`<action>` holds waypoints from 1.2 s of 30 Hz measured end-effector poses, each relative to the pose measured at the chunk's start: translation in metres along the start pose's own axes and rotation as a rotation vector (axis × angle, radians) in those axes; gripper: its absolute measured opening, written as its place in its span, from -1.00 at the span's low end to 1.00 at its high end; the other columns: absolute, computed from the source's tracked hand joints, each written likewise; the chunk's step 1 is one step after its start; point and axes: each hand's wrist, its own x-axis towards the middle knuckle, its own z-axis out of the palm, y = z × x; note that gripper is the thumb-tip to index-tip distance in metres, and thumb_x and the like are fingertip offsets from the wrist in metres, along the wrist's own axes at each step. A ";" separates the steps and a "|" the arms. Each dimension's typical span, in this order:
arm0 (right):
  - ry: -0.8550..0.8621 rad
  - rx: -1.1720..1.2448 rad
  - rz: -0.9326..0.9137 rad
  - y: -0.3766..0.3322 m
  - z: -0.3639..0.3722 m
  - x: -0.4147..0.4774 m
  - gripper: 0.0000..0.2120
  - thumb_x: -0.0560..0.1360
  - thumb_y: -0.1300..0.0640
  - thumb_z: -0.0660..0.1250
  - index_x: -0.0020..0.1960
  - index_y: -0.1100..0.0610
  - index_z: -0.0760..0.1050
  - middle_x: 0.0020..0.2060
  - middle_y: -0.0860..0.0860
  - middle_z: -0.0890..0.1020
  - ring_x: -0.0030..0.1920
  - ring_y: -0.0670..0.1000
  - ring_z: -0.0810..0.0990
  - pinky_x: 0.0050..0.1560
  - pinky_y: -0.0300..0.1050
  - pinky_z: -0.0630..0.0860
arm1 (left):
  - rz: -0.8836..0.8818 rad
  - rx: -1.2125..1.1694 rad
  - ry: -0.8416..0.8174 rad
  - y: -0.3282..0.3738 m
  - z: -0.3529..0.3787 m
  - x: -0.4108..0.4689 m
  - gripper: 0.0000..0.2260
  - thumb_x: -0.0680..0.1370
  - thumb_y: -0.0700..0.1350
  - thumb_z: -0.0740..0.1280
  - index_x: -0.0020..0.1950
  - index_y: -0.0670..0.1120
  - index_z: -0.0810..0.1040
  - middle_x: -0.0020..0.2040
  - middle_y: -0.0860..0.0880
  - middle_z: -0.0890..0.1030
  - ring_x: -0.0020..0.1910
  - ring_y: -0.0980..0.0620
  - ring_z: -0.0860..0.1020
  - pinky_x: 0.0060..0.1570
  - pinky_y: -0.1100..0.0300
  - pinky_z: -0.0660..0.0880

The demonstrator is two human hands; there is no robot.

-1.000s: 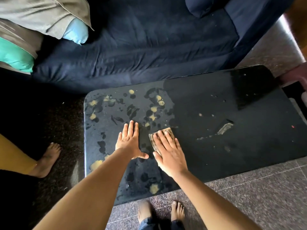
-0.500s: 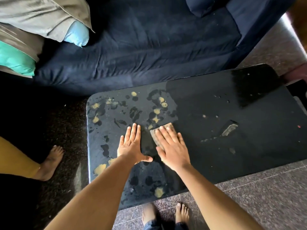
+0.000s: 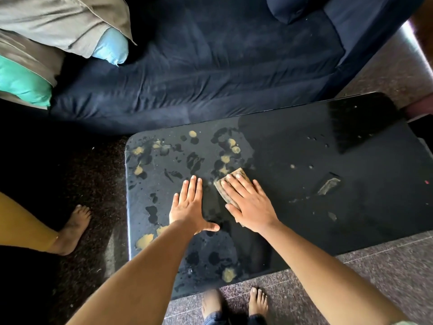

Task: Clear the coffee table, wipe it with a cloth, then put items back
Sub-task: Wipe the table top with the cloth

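The black coffee table [image 3: 351, 221] fills the middle of the view, bare of items. Its left half is wet, with dark blotches and yellowish stains [image 3: 144, 240]. A small folded tan cloth [image 3: 236, 175] lies near the table's middle. My right hand [image 3: 250, 202] presses flat on the cloth, fingers spread over it, so only its far and left edges show. My left hand [image 3: 189, 207] rests flat on the wet surface just left of the cloth, fingers together, thumb out, holding nothing.
A dark blue sofa [image 3: 210, 66] runs along the table's far side, with grey, blue and green cushions [image 3: 58, 24] at its left end. Another person's bare foot [image 3: 72, 228] stands on the dark floor to the left. My own feet [image 3: 234, 306] are at the near edge.
My right hand has slid the cloth a little away from me, up toward the yellow stains. The left hand has stayed flat in about the same spot.
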 end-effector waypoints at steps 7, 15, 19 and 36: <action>0.030 0.164 0.614 -0.019 -0.005 0.033 -0.37 0.58 -0.17 0.04 0.55 -0.01 -0.09 0.55 -0.02 -0.02 0.54 0.07 -0.11 0.47 0.20 0.00 | -0.001 0.023 0.017 0.004 -0.003 -0.002 0.23 0.29 0.33 0.45 0.51 -0.10 -0.40 0.52 -0.02 -0.39 0.51 -0.04 -0.34 0.50 -0.02 -0.16; -0.027 0.072 0.234 0.003 -0.007 0.041 -0.40 0.56 -0.21 -0.02 0.54 -0.11 -0.07 0.54 -0.15 -0.02 0.53 -0.05 -0.12 0.47 0.23 0.05 | 0.010 0.079 0.102 -0.017 -0.018 0.011 0.24 0.26 0.38 0.43 0.51 -0.07 -0.40 0.53 -0.04 -0.37 0.52 -0.06 -0.32 0.49 -0.06 -0.18; 0.070 0.194 0.669 -0.017 -0.008 0.066 -0.38 0.58 -0.19 0.03 0.55 -0.02 -0.05 0.55 -0.03 0.01 0.54 0.06 -0.10 0.47 0.24 0.02 | -0.008 0.089 0.106 -0.024 -0.039 0.030 0.27 0.24 0.37 0.46 0.51 -0.10 -0.40 0.54 -0.06 -0.35 0.53 -0.08 -0.30 0.50 -0.06 -0.15; -0.026 0.114 0.244 -0.008 -0.010 0.079 -0.33 0.49 -0.27 -0.11 0.55 -0.06 -0.07 0.55 -0.09 -0.03 0.54 0.00 -0.14 0.48 0.15 0.01 | -0.054 0.239 -0.097 0.003 -0.051 0.050 0.31 0.25 0.31 0.50 0.46 -0.24 -0.44 0.49 -0.22 -0.42 0.50 -0.21 -0.32 0.49 -0.04 -0.13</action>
